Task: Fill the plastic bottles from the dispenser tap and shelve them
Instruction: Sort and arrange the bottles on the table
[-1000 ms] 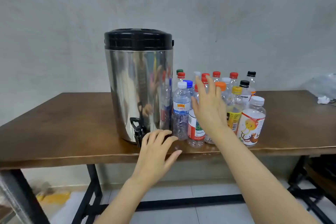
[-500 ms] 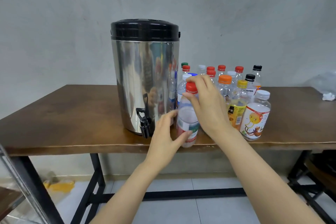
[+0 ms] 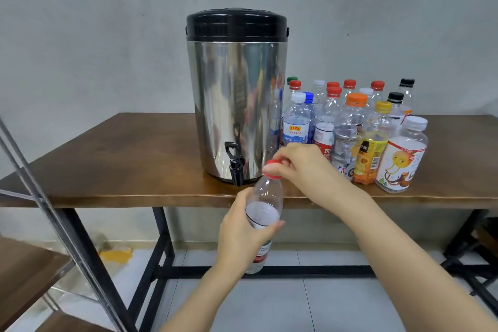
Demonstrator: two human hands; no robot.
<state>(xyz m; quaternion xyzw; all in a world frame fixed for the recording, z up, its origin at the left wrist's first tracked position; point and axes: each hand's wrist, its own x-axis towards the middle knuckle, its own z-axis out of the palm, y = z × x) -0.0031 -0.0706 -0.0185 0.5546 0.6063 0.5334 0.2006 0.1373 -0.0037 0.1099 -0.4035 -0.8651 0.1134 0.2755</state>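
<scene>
A steel dispenser (image 3: 237,105) with a black lid stands on the wooden table (image 3: 134,159); its black tap (image 3: 235,167) juts out near the table's front edge. My left hand (image 3: 242,234) grips the body of a clear plastic bottle (image 3: 265,205), held in the air in front of the table edge, below and right of the tap. My right hand (image 3: 304,167) pinches the bottle's red cap (image 3: 272,170). The bottle looks empty. Several more capped bottles (image 3: 350,127) stand in a cluster right of the dispenser.
A metal-framed shelf (image 3: 35,245) with wooden boards stands at the lower left, close to the table's leg. The table's black frame (image 3: 161,250) runs beneath. A tiled floor with a yellow stain (image 3: 116,255) lies below.
Both hands took a red-capped bottle out of the cluster and brought it down and forward off the table. My left hand now grips its body and my right hand pinches the cap.
</scene>
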